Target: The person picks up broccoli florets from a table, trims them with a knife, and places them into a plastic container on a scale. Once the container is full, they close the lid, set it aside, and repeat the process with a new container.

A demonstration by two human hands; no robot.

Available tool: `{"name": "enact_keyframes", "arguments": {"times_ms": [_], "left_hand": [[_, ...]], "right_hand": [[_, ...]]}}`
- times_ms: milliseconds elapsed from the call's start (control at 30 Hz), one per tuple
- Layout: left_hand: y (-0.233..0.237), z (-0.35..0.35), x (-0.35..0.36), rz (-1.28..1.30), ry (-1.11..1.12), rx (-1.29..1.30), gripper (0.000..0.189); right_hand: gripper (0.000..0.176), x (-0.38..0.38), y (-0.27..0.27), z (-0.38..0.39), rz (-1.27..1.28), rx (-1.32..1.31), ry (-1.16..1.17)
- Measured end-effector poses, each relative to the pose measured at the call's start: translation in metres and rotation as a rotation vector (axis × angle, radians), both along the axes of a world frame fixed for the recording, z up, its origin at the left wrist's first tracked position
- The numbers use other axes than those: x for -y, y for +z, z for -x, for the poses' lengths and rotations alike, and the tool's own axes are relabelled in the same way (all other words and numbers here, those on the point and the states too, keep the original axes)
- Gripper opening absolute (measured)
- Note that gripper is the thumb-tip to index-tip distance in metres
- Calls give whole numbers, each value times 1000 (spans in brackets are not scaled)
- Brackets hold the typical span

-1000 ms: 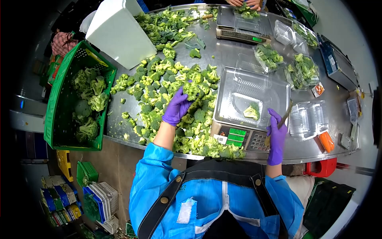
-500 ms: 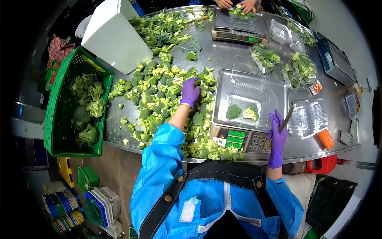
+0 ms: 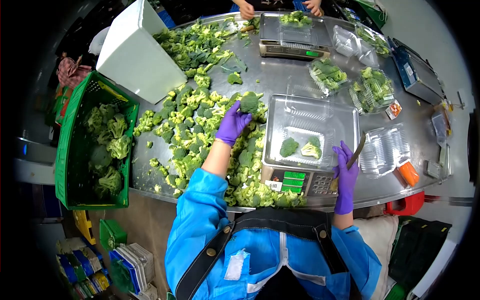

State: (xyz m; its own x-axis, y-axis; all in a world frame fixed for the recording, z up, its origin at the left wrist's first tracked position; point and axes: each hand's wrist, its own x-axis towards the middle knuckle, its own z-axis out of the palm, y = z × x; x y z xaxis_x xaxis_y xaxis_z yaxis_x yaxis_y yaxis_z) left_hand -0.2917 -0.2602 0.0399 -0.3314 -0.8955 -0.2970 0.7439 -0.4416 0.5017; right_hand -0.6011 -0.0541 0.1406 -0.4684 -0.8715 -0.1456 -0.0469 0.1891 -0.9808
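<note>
Left arm (image 3: 197, 210): blue sleeve, reaching forward and slightly inward, elbow partly straightened; the forearm is bare between cuff and glove. Left hand (image 3: 231, 125): purple glove, back of the hand upward, fingers spread and curled, grip closed at the fingertips on a broccoli floret (image 3: 249, 102). Right arm (image 3: 352, 245): held close to the trunk, elbow bent, only a short stretch of bare wrist showing. Right hand (image 3: 345, 170): purple glove, fingers pointing away from the body, grip closed round a knife (image 3: 358, 149), blade projecting forward.
</note>
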Motion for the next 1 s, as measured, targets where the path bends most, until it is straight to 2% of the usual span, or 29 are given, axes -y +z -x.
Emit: {"name": "enact_keyframes", "arguments": {"times_ms": [33,67,100,167,233,267,300,367,400,433,500,567,600,667,700,733,767,833,867,900,967,1000], "left_hand": [[21,-6,-15,-61,-97,-251,33],[41,-11,-39,-89,-137,-229,35],[42,-15,-49,-98,-166,-274,37],[55,-12,-71,-20,-182,-351,43],[85,0,-97,-71,-183,-330,48],[86,0,-103,-27,-268,-350,52],[92,5,-110,76,-325,-244,59],[106,17,-133,199,-302,-7,70],[102,18,-142,288,-317,161,78],[103,18,-149,407,-377,283,81],[106,18,-164,607,-433,563,81],[116,23,-178,514,-454,635,74],[112,23,-183,571,-466,718,71],[108,23,-193,640,-476,834,68],[104,23,-194,788,-448,940,67],[105,23,-199,711,-440,918,67],[107,25,-204,637,-429,895,67],[101,27,-211,370,-299,612,67],[103,28,-214,252,-285,524,66],[100,27,-218,253,-277,525,66],[86,23,-225,6,-223,233,63],[81,21,-226,39,-197,219,59]], "right_hand": [[42,1,-1,-2,-6,8,9],[41,3,-4,-6,-3,64,49],[40,5,-4,-9,2,112,79],[35,6,0,-18,-2,118,90],[32,3,7,-24,-36,104,174],[29,3,12,-26,-67,82,214],[29,1,14,-30,-74,81,209],[29,-3,16,-39,-31,50,281],[30,-6,18,-40,-34,-33,385],[30,-9,18,-44,-49,-34,383],[35,-17,16,-54,90,-231,676],[40,-23,18,-65,102,-203,814],[47,-22,35,-74,14,-171,839],[47,-22,31,-82,28,-168,892],[48,-23,27,-85,49,-165,941],[49,-22,16,-88,164,-269,971],[49,-24,14,-90,162,-268,978],[46,-26,9,-94,14,-191,846],[43,-29,-3,-100,197,-50,719],[43,-28,0,-100,200,-51,727],[37,-26,5,-100,99,-136,783],[32,-26,2,-103,167,-135,733]]}}
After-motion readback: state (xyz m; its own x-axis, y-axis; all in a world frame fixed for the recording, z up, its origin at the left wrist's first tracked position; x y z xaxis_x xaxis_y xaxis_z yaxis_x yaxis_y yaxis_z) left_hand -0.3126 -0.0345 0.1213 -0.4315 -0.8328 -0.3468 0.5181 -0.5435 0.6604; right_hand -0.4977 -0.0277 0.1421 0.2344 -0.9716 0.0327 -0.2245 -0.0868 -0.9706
